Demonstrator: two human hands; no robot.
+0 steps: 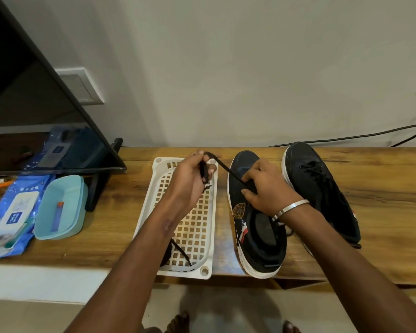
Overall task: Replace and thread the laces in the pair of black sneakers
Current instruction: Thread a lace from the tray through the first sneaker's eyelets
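Note:
Two black sneakers with white soles stand side by side on the wooden table. The left sneaker (pixel 255 227) is under my hands; the right sneaker (pixel 322 188) is laced. My left hand (pixel 190 181) hovers over the white basket (pixel 197 236) and grips a black lace (pixel 222 165), which runs taut down to the left sneaker's eyelets. My right hand (pixel 267 186) rests on the left sneaker's tongue area with its fingers curled on the lace there. Another black lace (pixel 180 251) lies in the basket, partly hidden by my left forearm.
A dark screen (pixel 34 104) on a stand fills the back left. A teal tub (pixel 60 207) holding a small tube and a blue wipes pack (pixel 12 212) lie at the left. A cable (pixel 346 138) runs along the wall behind the shoes. The table's front edge is close.

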